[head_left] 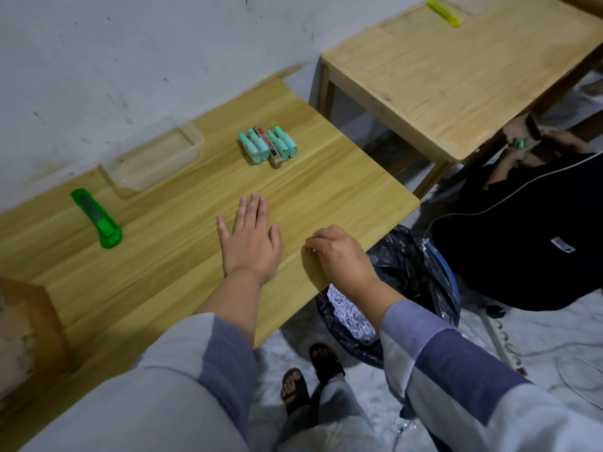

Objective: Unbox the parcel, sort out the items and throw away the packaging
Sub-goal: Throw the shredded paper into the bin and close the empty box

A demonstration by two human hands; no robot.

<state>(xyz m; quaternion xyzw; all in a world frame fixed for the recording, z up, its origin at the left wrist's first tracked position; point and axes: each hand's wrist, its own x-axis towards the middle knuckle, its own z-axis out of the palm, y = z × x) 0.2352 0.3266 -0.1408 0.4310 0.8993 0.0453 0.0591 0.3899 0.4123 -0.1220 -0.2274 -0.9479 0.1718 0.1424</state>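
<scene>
Several mint-green items and one brown-red box (268,145) lie side by side in a neat row on the wooden table (342,177). My left hand (250,238) rests flat on the table, fingers spread, holding nothing. My right hand (336,252) sits at the table's near right edge with fingers curled; a tiny white scrap shows at the fingertips, too small to identify. A cardboard box (26,334) stands at the far left edge. Below the right hand, a bin lined with a black bag (408,272) holds shredded white paper.
A green utility knife (98,220) lies at the table's left. A clear plastic tray (156,158) sits against the wall. A second wooden table (456,76) stands to the right with a yellow knife (444,12). Another person in black (522,230) crouches beside the bin. A power strip (509,347) lies on the floor.
</scene>
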